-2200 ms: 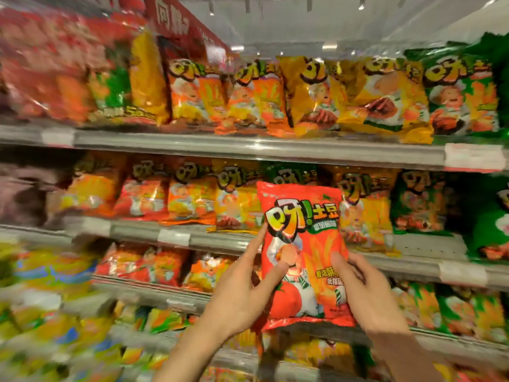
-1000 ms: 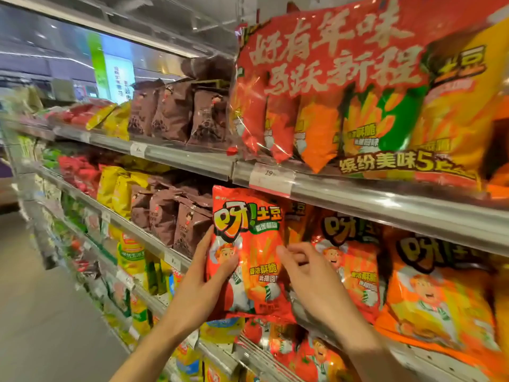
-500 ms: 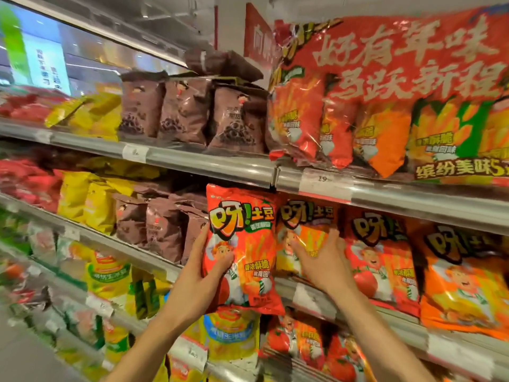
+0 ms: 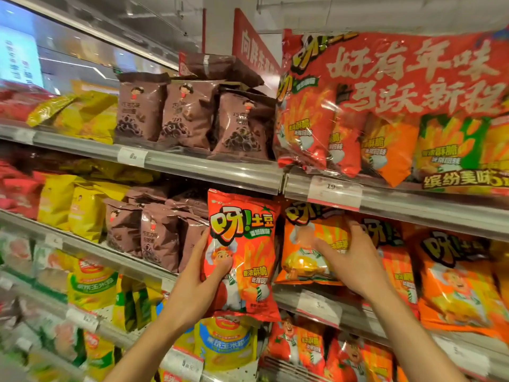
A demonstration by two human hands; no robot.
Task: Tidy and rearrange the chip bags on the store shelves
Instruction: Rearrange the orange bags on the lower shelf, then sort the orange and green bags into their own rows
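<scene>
My left hand [image 4: 202, 282] grips a red chip bag [image 4: 245, 244] by its lower left side, thumb across the front, and holds it upright in front of the middle shelf. My right hand [image 4: 348, 260] grips an orange chip bag [image 4: 305, 244] that stands on the middle shelf [image 4: 325, 301], just right of the red bag. The fingers curl over the orange bag's right edge. More orange bags [image 4: 457, 279] of the same brand stand in a row to the right.
Brown snack bags [image 4: 154, 232] stand left of the red bag on the middle shelf and on the upper shelf [image 4: 190, 117]. A big red multipack [image 4: 391, 106] fills the upper right. Yellow bags [image 4: 71, 202] sit further left. Lower shelves hold more bags [image 4: 223, 346].
I have carried the red bag leftward along the aisle to this shelf section. My right hand let go of the red bag and now grips the orange bag on the shelf.
</scene>
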